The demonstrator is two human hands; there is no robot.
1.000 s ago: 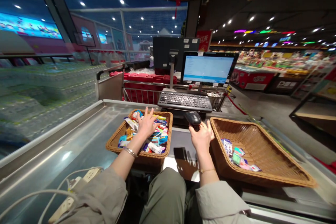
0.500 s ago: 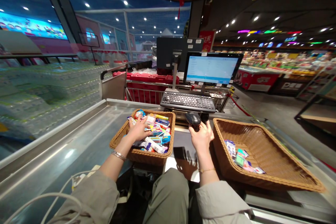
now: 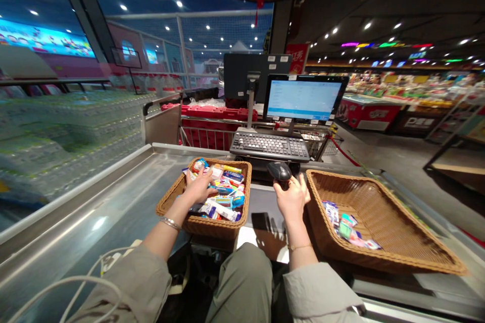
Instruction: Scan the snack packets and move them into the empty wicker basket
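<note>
My left hand (image 3: 198, 187) reaches into the left wicker basket (image 3: 178, 197), which is piled with several small colourful packets (image 3: 227, 197). Its fingers are curled down around one of the packets; which one I cannot make out. My right hand (image 3: 292, 197) is closed round the handle of a black barcode scanner (image 3: 279, 170), held upright between the two baskets. The right wicker basket (image 3: 394, 232) holds a few packets (image 3: 346, 224) near its left side.
A keyboard (image 3: 270, 146) and a lit screen (image 3: 304, 99) stand behind the baskets. The steel counter (image 3: 113, 197) runs off to the left, with a white cable (image 3: 76, 282) near my left sleeve. Red crates (image 3: 212, 121) sit beyond the counter.
My left hand went from spread flat over the packets to curled down into the left side of the basket. The right hand and scanner stayed put.
</note>
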